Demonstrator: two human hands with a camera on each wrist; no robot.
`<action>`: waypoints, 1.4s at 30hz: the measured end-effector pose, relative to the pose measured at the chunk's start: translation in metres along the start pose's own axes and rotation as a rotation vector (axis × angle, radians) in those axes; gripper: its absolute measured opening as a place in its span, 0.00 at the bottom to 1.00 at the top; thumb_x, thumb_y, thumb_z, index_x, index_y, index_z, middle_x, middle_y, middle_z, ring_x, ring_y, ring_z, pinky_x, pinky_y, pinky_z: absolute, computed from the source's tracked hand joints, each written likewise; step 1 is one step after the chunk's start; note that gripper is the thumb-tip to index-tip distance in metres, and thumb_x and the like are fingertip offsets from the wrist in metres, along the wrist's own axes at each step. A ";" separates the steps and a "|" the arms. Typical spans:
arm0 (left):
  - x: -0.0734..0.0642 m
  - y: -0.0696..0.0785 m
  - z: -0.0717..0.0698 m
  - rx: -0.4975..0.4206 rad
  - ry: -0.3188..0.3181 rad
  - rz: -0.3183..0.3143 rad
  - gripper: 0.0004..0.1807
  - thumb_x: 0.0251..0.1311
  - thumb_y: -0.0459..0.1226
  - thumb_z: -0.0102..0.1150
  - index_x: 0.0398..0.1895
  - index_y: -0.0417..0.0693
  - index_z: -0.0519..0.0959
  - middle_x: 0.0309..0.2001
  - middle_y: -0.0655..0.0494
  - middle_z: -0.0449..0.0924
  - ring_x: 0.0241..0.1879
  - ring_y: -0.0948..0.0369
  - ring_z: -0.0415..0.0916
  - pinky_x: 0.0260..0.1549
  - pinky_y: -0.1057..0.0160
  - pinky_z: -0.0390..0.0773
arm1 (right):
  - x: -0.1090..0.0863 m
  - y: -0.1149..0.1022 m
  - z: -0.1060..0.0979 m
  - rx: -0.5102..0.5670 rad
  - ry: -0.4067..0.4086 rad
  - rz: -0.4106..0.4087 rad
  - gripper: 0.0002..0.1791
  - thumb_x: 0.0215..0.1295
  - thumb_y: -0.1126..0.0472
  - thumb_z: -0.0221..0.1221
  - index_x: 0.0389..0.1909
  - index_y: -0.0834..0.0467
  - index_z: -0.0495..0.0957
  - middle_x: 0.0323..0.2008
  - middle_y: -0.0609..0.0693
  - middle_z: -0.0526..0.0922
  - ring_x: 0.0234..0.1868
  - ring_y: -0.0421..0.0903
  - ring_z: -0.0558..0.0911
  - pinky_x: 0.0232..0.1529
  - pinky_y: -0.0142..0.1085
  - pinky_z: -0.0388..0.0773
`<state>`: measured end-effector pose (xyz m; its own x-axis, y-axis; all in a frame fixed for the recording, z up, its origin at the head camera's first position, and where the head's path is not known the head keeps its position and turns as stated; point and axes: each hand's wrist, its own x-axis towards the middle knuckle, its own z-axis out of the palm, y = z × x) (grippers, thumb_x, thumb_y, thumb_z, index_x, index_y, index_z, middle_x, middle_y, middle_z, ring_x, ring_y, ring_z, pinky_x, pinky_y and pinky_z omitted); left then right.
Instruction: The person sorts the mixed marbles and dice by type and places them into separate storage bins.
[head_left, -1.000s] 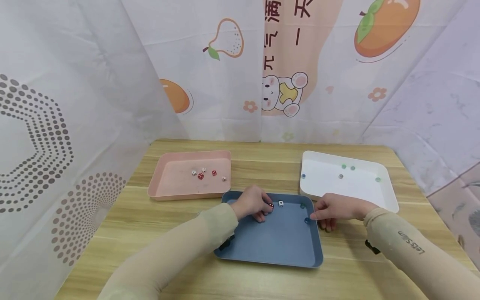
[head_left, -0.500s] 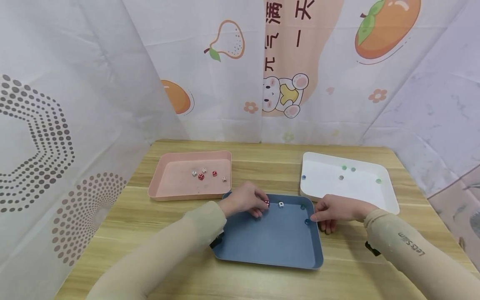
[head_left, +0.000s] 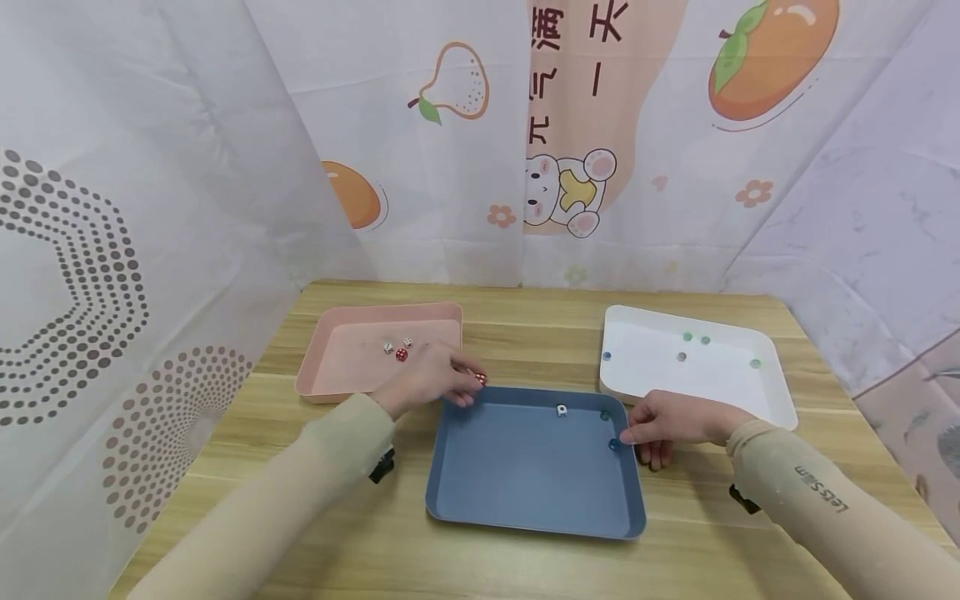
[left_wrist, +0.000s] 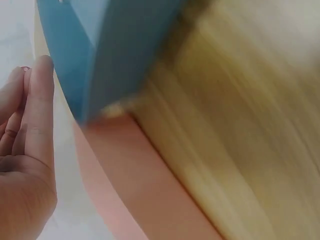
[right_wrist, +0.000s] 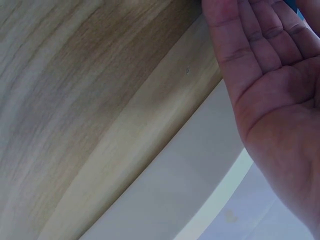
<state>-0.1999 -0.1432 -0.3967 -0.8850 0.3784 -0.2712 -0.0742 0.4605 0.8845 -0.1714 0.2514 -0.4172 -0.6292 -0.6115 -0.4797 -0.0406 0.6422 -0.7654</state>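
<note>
My left hand (head_left: 429, 377) pinches a red die (head_left: 481, 379) with white pips, above the gap between the pink tray (head_left: 345, 350) and the blue tray (head_left: 532, 483). In the left wrist view the die barely shows between the fingertips (left_wrist: 44, 64). My right hand (head_left: 678, 421) grips the blue tray's right wall, thumb over the rim and the other fingers outside. Inside the blue tray, along its back and right, lie a white die (head_left: 562, 410), a green glassy piece (head_left: 605, 414) and a blue one (head_left: 614, 444).
The pink tray at back left holds white dice (head_left: 388, 347) and a red die (head_left: 402, 354); my left hand hides part of it. A white tray (head_left: 720, 392) at back right holds several small glassy pieces (head_left: 687, 337). A printed curtain (head_left: 420, 250) hangs behind the wooden table (head_left: 532, 329).
My left hand has lifted the red die out of the blue tray and moved it left, toward the pink tray. The right hand has stayed at the blue tray's edge.
</note>
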 end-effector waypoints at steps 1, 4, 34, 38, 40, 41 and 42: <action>0.000 -0.003 -0.006 -0.006 0.012 -0.007 0.13 0.63 0.29 0.67 0.50 0.37 0.86 0.37 0.39 0.88 0.27 0.58 0.86 0.35 0.55 0.89 | 0.000 0.000 0.000 0.002 0.000 0.001 0.16 0.74 0.56 0.60 0.29 0.63 0.83 0.27 0.58 0.86 0.28 0.54 0.87 0.30 0.44 0.87; -0.003 -0.012 -0.025 0.032 0.057 -0.008 0.13 0.62 0.29 0.68 0.50 0.37 0.86 0.36 0.43 0.88 0.27 0.59 0.85 0.35 0.58 0.89 | 0.000 0.000 0.001 -0.001 0.000 -0.001 0.16 0.74 0.56 0.60 0.29 0.63 0.83 0.26 0.58 0.86 0.28 0.54 0.87 0.30 0.44 0.87; -0.007 -0.052 -0.115 0.239 0.234 -0.171 0.11 0.63 0.28 0.67 0.48 0.37 0.85 0.35 0.44 0.89 0.32 0.52 0.88 0.35 0.56 0.89 | 0.001 0.000 -0.001 -0.019 -0.002 0.010 0.16 0.74 0.55 0.61 0.29 0.62 0.83 0.26 0.57 0.87 0.27 0.53 0.87 0.31 0.43 0.88; -0.005 -0.053 -0.121 0.281 0.297 -0.195 0.10 0.58 0.31 0.73 0.43 0.41 0.88 0.33 0.48 0.90 0.31 0.53 0.89 0.32 0.57 0.89 | 0.001 -0.001 0.000 -0.012 0.001 0.012 0.16 0.74 0.56 0.61 0.29 0.62 0.83 0.26 0.57 0.87 0.27 0.53 0.87 0.31 0.44 0.87; -0.001 -0.057 -0.126 0.283 0.310 -0.211 0.09 0.57 0.32 0.74 0.41 0.42 0.89 0.31 0.49 0.90 0.30 0.53 0.89 0.31 0.57 0.89 | 0.001 0.000 0.000 -0.004 0.004 0.014 0.16 0.74 0.56 0.60 0.29 0.62 0.83 0.26 0.57 0.87 0.28 0.53 0.87 0.31 0.44 0.87; 0.000 -0.057 -0.128 0.273 0.304 -0.215 0.10 0.57 0.31 0.74 0.42 0.41 0.89 0.32 0.48 0.90 0.30 0.52 0.89 0.31 0.56 0.89 | 0.001 0.000 0.000 -0.002 0.006 0.017 0.16 0.75 0.56 0.60 0.29 0.62 0.84 0.26 0.57 0.87 0.28 0.53 0.87 0.31 0.44 0.87; 0.001 -0.058 -0.129 0.261 0.300 -0.223 0.10 0.57 0.31 0.74 0.42 0.40 0.88 0.32 0.48 0.89 0.30 0.52 0.89 0.32 0.56 0.89 | 0.002 0.001 0.001 0.000 0.008 0.019 0.15 0.75 0.57 0.60 0.29 0.62 0.84 0.26 0.57 0.87 0.28 0.53 0.87 0.31 0.44 0.88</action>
<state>-0.2562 -0.2730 -0.3990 -0.9573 0.0157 -0.2885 -0.1937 0.7059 0.6813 -0.1720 0.2506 -0.4188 -0.6359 -0.5953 -0.4912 -0.0283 0.6539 -0.7560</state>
